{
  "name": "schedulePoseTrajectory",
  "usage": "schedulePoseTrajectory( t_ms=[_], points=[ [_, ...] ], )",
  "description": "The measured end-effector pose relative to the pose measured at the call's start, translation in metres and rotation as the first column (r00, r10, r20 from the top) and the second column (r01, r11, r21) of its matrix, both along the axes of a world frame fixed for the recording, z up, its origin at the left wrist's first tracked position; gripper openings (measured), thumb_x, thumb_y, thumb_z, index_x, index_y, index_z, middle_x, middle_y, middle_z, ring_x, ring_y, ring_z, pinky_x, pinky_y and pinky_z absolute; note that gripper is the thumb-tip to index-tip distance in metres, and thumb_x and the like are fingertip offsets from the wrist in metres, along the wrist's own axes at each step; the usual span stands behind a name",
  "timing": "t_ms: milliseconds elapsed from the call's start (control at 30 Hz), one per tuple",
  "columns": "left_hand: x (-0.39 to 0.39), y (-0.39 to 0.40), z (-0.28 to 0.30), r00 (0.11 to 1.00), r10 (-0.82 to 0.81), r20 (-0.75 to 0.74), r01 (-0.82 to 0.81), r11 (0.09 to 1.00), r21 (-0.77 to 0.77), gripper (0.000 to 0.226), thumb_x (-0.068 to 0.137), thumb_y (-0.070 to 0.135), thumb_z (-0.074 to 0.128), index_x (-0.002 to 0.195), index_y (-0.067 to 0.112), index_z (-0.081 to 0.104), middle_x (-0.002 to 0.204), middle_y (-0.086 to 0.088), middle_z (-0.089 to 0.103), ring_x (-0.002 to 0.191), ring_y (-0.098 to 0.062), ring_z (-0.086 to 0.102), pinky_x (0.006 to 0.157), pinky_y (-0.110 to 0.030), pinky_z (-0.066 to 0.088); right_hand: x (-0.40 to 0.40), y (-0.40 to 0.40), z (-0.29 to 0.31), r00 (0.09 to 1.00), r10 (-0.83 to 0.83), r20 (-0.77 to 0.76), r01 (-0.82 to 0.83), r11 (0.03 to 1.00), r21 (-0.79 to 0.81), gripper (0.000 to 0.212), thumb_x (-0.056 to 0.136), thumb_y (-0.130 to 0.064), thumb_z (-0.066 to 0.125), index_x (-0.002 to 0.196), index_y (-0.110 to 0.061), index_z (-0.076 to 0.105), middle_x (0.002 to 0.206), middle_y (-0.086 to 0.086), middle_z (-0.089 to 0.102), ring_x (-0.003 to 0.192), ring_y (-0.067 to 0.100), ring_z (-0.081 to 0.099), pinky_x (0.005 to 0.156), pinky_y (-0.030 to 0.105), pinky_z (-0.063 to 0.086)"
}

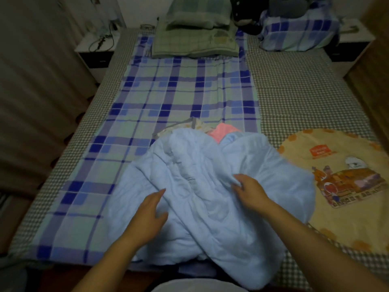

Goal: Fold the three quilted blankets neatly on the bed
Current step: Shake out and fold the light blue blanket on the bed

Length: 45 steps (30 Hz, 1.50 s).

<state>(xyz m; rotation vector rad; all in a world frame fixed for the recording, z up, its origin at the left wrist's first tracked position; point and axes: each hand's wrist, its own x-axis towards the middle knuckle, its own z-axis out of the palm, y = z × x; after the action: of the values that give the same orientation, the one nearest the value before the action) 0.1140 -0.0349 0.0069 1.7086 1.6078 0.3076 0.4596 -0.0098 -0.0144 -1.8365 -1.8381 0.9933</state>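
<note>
Pinching a raised fold of the crumpled pale-blue quilted blanket [200, 199], the right hand [250, 192] had its fingertips curled into the cloth, thumb side toward the left hand. The left hand [149, 211] lay just across that fold from it, fingers straight and together, thumb spread, the palm hovering at or resting on the blanket's surface; which of the two could not be told. The blanket was heaped at the near edge of the bed [294, 102], under and around both hands, one end spilling over the bed's edge toward the person. Beyond the pinched fold, past the heap's far rim, a pink cloth [222, 131] and a pale patterned cloth [189, 125] peeked out, mostly hidden. To the outer side of the right hand, touching the heap, lay a round-edged yellow quilted blanket with an orange cartoon print [345, 186]. Beneath the left hand's side stretched a blue-and-green plaid sheet [179, 87]. Far beyond both hands sat a green checked pillow [195, 36] and a folded blue plaid bundle [299, 32].
</note>
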Motion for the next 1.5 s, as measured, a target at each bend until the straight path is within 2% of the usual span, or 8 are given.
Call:
schedulePoseTrajectory(
  t_ms=[200, 467, 700, 833, 967, 1133, 1267, 1500],
  points=[
    [0.023, 0.041, 0.020, 0.807, -0.320, -0.497, 0.507, 0.807, 0.303, 0.107, 0.074, 0.015, 0.067, 0.157, 0.043, 0.005, 0.166, -0.010, -0.002, 0.152, -0.035, 0.001, 0.118, -0.043, 0.014, -0.004, -0.100, -0.020, 0.694, 0.713, 0.095, -0.639, 0.672, -0.375, 0.049, 0.093, -0.022, 0.044, 0.136, -0.042, 0.053, 0.122, 0.011, 0.055, 0.115, 0.028, 0.054, 0.088, 0.028, 0.034],
    [0.020, 0.042, -0.021, 0.290, -0.731, -0.617, 0.616, 0.636, -0.464, 0.044, 0.100, 0.045, 0.035, 0.134, 0.026, 0.055, 0.160, -0.008, 0.028, 0.149, -0.036, 0.015, 0.119, -0.058, 0.009, 0.018, -0.087, -0.006, 0.768, 0.636, 0.073, -0.467, 0.635, -0.615, 0.041, 0.091, -0.021, 0.052, 0.130, -0.028, 0.060, 0.131, 0.001, 0.063, 0.118, 0.020, 0.058, 0.100, 0.024, 0.040],
    [-0.050, -0.034, -0.056, 0.591, -0.685, -0.426, 0.252, 0.659, -0.709, 0.045, 0.091, 0.053, 0.043, 0.133, 0.036, 0.049, 0.148, 0.000, 0.048, 0.135, -0.022, 0.046, 0.112, -0.038, 0.032, -0.008, 0.020, 0.004, 0.891, 0.233, 0.389, -0.285, 0.955, 0.081, 0.057, 0.081, -0.024, 0.061, 0.138, -0.022, 0.052, 0.139, 0.008, 0.050, 0.124, 0.035, 0.049, 0.104, 0.045, 0.042],
    [-0.063, -0.031, -0.044, 0.775, -0.374, -0.509, 0.234, 0.919, -0.318, 0.028, 0.088, 0.044, 0.035, 0.102, 0.031, 0.055, 0.118, -0.004, 0.063, 0.109, -0.022, 0.062, 0.082, -0.032, 0.046, -0.028, 0.053, 0.005, 0.703, 0.385, 0.598, -0.359, 0.918, -0.168, 0.088, 0.083, -0.043, 0.060, 0.157, -0.027, 0.015, 0.155, 0.002, 0.035, 0.142, 0.036, 0.026, 0.118, 0.049, 0.019],
    [-0.039, 0.004, -0.026, 0.916, -0.093, -0.390, 0.206, 0.943, 0.261, 0.046, 0.082, 0.036, 0.044, 0.122, 0.021, 0.061, 0.122, -0.003, 0.062, 0.108, -0.024, 0.062, 0.083, -0.035, 0.054, -0.013, 0.023, 0.004, 0.626, 0.315, 0.714, -0.352, 0.930, -0.103, 0.049, 0.085, -0.035, 0.055, 0.134, -0.033, 0.047, 0.101, 0.000, 0.070, 0.099, 0.028, 0.062, 0.088, 0.041, 0.036],
    [0.012, 0.054, -0.033, 0.753, -0.396, -0.525, 0.575, 0.784, 0.233, 0.075, 0.081, 0.029, 0.054, 0.153, 0.025, 0.035, 0.163, -0.009, 0.024, 0.150, -0.034, 0.021, 0.118, -0.049, 0.025, 0.055, -0.112, -0.019, 0.696, 0.196, 0.691, -0.289, 0.957, 0.019, 0.039, 0.075, -0.032, 0.058, 0.111, -0.023, 0.067, 0.074, 0.000, 0.059, 0.068, 0.029, 0.056, 0.064, 0.039, 0.035],
    [0.038, 0.070, -0.040, 0.484, -0.560, -0.672, 0.728, 0.684, -0.045, 0.059, 0.090, 0.035, 0.051, 0.147, 0.028, 0.043, 0.166, -0.007, 0.013, 0.152, -0.036, 0.004, 0.121, -0.054, 0.003, 0.102, -0.219, -0.069, 0.647, 0.309, 0.697, 0.064, 0.889, -0.454, 0.064, 0.053, -0.024, 0.072, 0.117, -0.032, 0.067, 0.095, 0.009, 0.070, 0.064, 0.030, 0.061, 0.046, 0.042, 0.053],
    [0.046, 0.058, -0.029, 0.283, -0.741, -0.609, 0.522, 0.651, -0.551, 0.044, 0.095, 0.042, 0.039, 0.135, 0.023, 0.044, 0.135, -0.004, 0.058, 0.129, -0.024, 0.051, 0.114, -0.053, 0.017, 0.046, -0.155, -0.019, 0.895, -0.068, 0.440, 0.233, 0.914, -0.331, 0.037, 0.088, -0.024, 0.054, 0.124, -0.031, 0.063, 0.123, 0.003, 0.064, 0.114, 0.023, 0.061, 0.093, 0.029, 0.046]
  ],
)
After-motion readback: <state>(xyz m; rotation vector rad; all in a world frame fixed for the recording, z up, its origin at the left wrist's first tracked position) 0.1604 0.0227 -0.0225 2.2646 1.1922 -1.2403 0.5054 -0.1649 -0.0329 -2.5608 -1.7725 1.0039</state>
